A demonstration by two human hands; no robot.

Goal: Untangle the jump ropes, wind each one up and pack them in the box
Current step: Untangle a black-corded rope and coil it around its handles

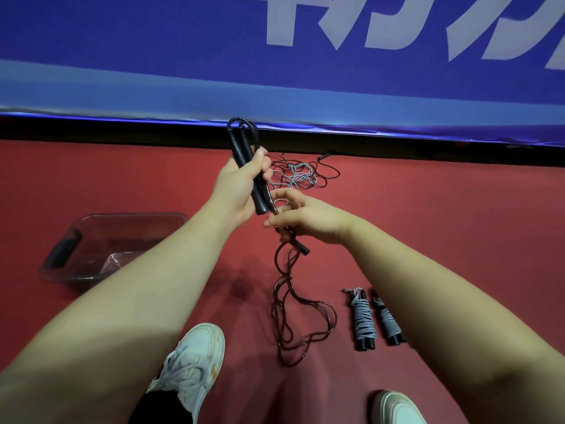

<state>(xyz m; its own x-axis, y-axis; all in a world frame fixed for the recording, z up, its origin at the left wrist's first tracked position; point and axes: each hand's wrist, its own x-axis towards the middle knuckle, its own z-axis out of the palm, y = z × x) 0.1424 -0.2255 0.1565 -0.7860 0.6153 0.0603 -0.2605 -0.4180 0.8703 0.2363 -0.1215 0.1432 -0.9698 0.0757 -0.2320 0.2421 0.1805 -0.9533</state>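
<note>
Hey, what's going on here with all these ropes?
A person is working on a dark jump rope. The left hand grips two black handles together, the right hand pinches the cord just below them, and the rest trails on the red floor. Two wound ropes lie to the right, outside the clear box. A tangle waits beyond the hands.

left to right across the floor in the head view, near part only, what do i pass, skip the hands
clear box → white shoe → loose dark rope → wound rope bundle → second wound bundle
</note>
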